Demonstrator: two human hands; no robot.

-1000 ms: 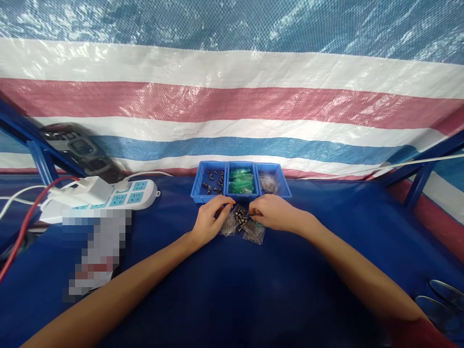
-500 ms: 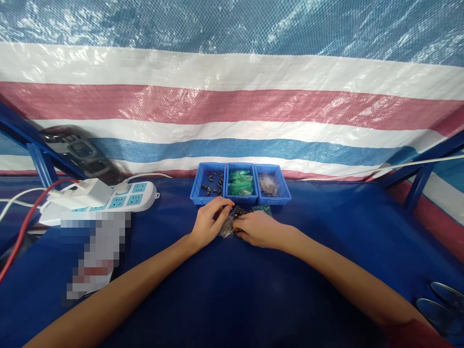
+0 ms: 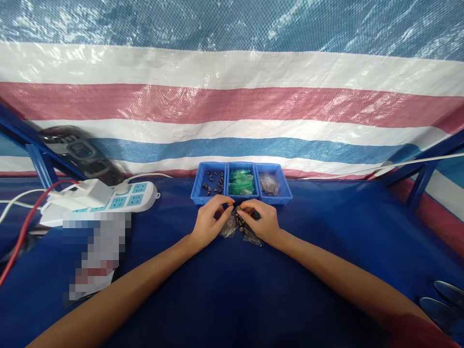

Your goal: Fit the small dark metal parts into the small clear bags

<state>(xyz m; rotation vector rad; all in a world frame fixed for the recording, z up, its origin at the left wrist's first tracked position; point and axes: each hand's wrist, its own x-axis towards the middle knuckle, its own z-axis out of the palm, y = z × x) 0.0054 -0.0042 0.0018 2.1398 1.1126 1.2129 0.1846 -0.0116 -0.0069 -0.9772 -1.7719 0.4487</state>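
My left hand (image 3: 209,221) is closed in a pinch, thumb and forefinger near each other; anything between them is too small to make out. Facing it, my right hand (image 3: 264,221) pinches at the edge of a small heap of dark screws (image 3: 239,222), and what its fingertips hold cannot be made out. A clear plastic bag (image 3: 229,227) lies under my left fingers. Another clear bag (image 3: 253,237) lies below my right palm, partly covered by it.
Behind my hands stand three joined blue bins: one with loose dark screws (image 3: 210,187), one with green packets (image 3: 241,182), one with clear bags (image 3: 268,184). At left lie a white power strip (image 3: 136,195) and a blurred packet (image 3: 97,256). Glasses (image 3: 437,309) lie at right.
My right hand has drawn up and slightly right, uncovering the screws and the bag below it. The left hand has hardly moved.
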